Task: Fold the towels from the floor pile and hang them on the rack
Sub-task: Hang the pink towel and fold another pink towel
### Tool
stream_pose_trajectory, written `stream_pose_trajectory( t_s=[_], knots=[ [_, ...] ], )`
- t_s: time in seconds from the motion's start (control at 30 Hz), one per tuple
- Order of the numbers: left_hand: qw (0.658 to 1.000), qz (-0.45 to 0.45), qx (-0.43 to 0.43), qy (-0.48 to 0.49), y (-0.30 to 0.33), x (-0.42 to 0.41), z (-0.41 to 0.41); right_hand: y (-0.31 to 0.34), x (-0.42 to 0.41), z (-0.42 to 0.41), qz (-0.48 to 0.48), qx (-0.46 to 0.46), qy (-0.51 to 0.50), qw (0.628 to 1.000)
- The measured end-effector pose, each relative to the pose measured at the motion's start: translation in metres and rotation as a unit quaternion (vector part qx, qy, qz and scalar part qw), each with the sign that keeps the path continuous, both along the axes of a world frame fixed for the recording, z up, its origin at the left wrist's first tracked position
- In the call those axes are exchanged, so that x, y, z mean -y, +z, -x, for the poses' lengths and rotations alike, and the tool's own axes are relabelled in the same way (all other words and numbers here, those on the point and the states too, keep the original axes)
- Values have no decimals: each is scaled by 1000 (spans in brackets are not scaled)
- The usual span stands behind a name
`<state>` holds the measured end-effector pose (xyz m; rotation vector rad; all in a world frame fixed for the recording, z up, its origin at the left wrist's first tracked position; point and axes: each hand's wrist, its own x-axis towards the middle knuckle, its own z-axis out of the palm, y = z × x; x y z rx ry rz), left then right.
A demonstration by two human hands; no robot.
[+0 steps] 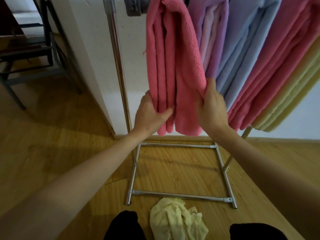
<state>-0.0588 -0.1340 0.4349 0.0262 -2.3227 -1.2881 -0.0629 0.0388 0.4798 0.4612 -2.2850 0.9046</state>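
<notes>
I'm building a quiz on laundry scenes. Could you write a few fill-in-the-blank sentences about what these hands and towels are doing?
1. Both hands hold the lower ends of a folded ____ towel hanging at the rack's left end.
2. The towel next to it on the right is ____.
3. One crumpled ____ towel lies on the floor.
4. It lies on the ____ floor, just in front of the rack's base.

Missing words: pink; purple; yellow; wooden
</notes>
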Motion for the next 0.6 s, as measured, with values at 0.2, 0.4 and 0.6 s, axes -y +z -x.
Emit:
stream_pose_trajectory(
  t_s=[0.2, 0.4, 0.6],
  knots=[
    [993, 25, -33, 113, -7, 5, 11, -1, -1, -6, 70, 7, 45, 997],
    [982, 31, -66, 175, -5, 42, 5, -9, 24, -23, 89, 63, 86, 990],
    [971, 75, -62, 217, 10, 69, -4, -8, 68, -22, 85, 74, 111, 987]
  ],
)
